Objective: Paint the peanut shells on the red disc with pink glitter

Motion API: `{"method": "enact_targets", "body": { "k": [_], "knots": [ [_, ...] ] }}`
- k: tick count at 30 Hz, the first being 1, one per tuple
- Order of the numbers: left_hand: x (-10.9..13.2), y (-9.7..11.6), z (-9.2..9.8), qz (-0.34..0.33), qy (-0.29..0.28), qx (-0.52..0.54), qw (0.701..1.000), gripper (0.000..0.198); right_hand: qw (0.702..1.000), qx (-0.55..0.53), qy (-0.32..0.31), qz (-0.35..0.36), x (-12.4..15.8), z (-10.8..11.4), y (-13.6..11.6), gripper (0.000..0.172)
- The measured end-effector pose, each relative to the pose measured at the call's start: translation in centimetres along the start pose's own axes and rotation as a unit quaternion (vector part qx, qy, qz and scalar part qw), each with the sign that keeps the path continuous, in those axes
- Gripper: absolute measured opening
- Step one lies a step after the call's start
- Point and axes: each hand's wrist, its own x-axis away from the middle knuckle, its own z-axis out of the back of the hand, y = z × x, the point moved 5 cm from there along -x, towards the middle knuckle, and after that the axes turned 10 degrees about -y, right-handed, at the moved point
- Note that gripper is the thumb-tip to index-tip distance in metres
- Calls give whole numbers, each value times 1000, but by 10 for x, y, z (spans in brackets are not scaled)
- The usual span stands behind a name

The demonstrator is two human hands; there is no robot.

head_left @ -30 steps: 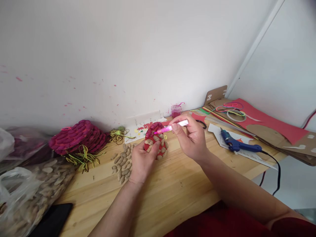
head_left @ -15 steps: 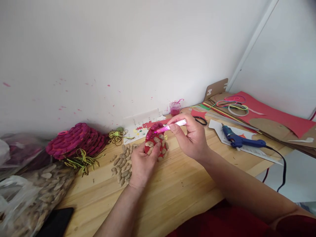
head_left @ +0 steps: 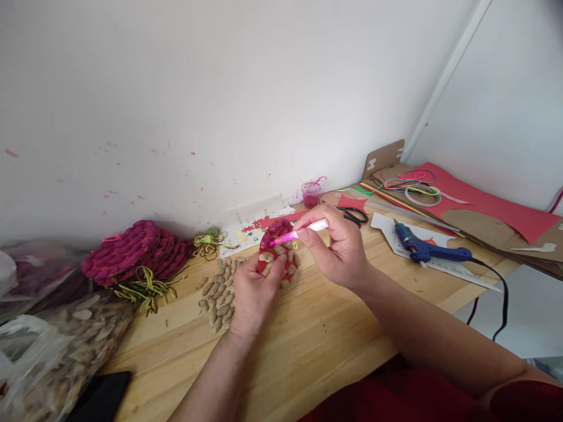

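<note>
My left hand (head_left: 257, 290) is closed on the near edge of a red card piece (head_left: 275, 252) covered with whole peanuts, its thumb lying across the front. Peanuts along the piece's upper left are wet with magenta paint, while the others are bare tan. Between thumb and fingers, my right hand (head_left: 336, 249) pinches a white paintbrush (head_left: 314, 227) whose front part is stained pink. The brush tip touches the painted peanuts at the upper left. Loose peanuts (head_left: 217, 293) lie on the table just left of my left hand.
Left stand a stack of magenta peanut pieces (head_left: 132, 252) with yellow-green strings (head_left: 147, 290) and a bag of peanuts (head_left: 83, 340). A pink paint cup (head_left: 311, 196) is by the wall. Scissors (head_left: 355, 215), a blue glue gun (head_left: 428, 249) with cord and red card (head_left: 484, 199) lie right.
My right hand has shifted slightly left and down, taking the brush tip further left over the painted peanuts. My left hand and the card piece have stayed nearly still.
</note>
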Motion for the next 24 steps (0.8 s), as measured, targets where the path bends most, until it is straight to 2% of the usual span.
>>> {"method": "enact_targets", "body": {
  "k": [6, 10, 14, 18, 24],
  "knots": [
    [0, -8, 1, 28, 0, 42, 999, 25, 1000, 4, 27, -7, 1, 3, 1, 4],
    [-1, -14, 1, 37, -7, 91, 995, 27, 1000, -23, 6, 3, 0, 0, 3, 5],
    [-1, -17, -1, 48, -17, 136, 989, 29, 999, -19, 27, -1, 1, 1, 5, 3],
    [-1, -18, -2, 59, -21, 163, 985, 29, 999, -34, 13, 5, 1, -1, 5, 4],
    [-1, -18, -7, 82, -38, 254, 963, 32, 999, -15, 29, -8, 1, 0, 10, 5]
  ]
}}
